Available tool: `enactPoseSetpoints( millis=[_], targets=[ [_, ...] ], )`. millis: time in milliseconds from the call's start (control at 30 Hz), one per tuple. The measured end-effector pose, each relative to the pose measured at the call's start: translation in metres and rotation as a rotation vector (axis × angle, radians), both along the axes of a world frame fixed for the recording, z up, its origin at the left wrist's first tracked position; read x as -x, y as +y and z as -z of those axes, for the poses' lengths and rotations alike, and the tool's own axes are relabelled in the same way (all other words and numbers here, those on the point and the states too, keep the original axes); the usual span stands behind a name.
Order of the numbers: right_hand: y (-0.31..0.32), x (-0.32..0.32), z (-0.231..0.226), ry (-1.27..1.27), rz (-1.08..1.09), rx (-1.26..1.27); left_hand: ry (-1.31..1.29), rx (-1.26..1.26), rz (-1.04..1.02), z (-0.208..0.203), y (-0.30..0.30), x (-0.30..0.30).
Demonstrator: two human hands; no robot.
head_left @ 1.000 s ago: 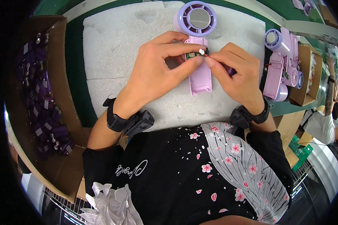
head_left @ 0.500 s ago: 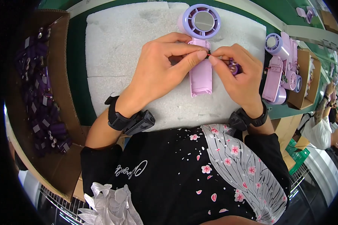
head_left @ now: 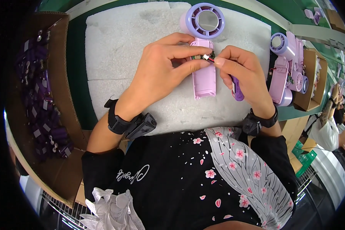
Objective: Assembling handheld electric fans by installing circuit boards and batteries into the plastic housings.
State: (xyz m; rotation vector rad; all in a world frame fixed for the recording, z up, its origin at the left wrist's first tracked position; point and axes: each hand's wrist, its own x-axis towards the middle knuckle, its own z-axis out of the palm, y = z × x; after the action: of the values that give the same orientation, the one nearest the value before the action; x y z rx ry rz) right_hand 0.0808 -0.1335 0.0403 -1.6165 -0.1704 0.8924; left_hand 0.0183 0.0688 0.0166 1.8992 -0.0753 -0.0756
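Observation:
A pink and lilac handheld fan (head_left: pixel 203 21) lies on the foam mat, its round head at the far end and its open handle shell (head_left: pixel 204 82) toward me. Across that handle my left hand (head_left: pixel 157 69) has its thumb and fingers closed at the two sides of a small green circuit board (head_left: pixel 197 57). My right hand (head_left: pixel 247 73) pinches the red and black wires behind a white plug (head_left: pixel 206 56), which is at the board; whether it is seated I cannot tell. A purple battery (head_left: pixel 237 91) is tucked under the right hand's curled fingers.
At the left stands a cardboard box (head_left: pixel 71 126) of purple wired batteries (head_left: pixel 42 103). White foam (head_left: pixel 115 50) covers the green bench. On the right lie more fan parts (head_left: pixel 285 73) beside a small carton (head_left: pixel 312 94). Another person (head_left: pixel 326 128) is beyond at far right.
My right hand has shifted slightly, bringing the white plug and wires into sight. The battery has swung lower under its fingers. My left hand stays at the handle.

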Motion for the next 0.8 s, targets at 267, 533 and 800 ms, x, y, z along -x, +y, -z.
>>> enactPoseSetpoints(
  millis=[267,533,800],
  targets=[
    [0.004,0.003,0.003,-0.130,-0.024,0.037,-0.068,-0.031,-0.011,0.002,-0.001,-0.001],
    [0.006,0.012,0.007,-1.135,-0.018,0.162,-0.030,0.072,-0.095,0.000,-0.006,-0.002],
    [0.007,0.014,0.011,-1.068,-0.021,0.160,-0.039,0.070,-0.091,0.002,-0.004,-0.002]
  ],
)
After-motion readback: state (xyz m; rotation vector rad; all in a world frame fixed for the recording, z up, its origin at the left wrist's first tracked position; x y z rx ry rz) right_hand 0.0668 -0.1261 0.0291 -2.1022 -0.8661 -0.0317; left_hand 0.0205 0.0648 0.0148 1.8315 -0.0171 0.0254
